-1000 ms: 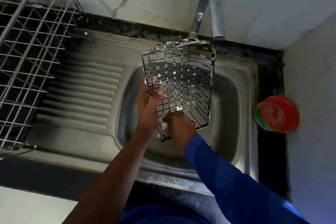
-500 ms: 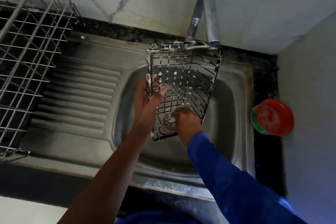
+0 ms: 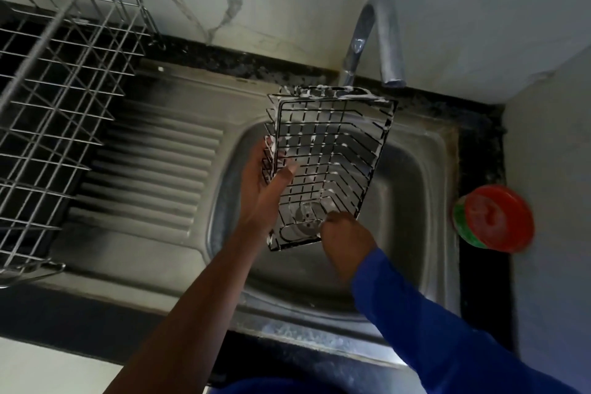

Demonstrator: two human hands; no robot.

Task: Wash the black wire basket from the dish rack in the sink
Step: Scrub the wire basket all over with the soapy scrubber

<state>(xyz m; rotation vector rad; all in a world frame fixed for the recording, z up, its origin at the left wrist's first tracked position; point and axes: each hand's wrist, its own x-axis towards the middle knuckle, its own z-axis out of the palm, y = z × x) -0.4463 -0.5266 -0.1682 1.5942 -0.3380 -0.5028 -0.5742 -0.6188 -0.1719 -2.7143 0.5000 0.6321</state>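
I held the basket (image 3: 326, 166) upright over the sink (image 3: 425, 189), its top rim just under the tap (image 3: 385, 41) and its lower end down toward the drain. Suds clung to the wires, thickest along the top rim. My left hand (image 3: 260, 192) gripped the basket's left side, thumb across the front wires and fingers behind. My right hand (image 3: 347, 238) sat at the lower right corner with its back toward me. The fingers were tucked out of sight, so I could not tell whether they pinched a wire, a scrubber or nothing.

I took this for the scrubbing stage, with rinsing not yet begun, since no water showed at the spout. Soapy wire slips, so the left grip needed to be firm, with the scrubbing pushed against it rather than away. The crossings where the wires meet looked like the places to work hardest, and then the back and the base would want a turn toward me.

The spout hung very close over the rim, so I judged any turn should start by lowering the basket into the bowl. There was room between the basket and the sink's right wall. A red and green tub (image 3: 494, 217) stood on the counter by the sink's right edge. The dish rack (image 3: 64, 89) stood well apart, at the left end of the draining board (image 3: 150, 169).
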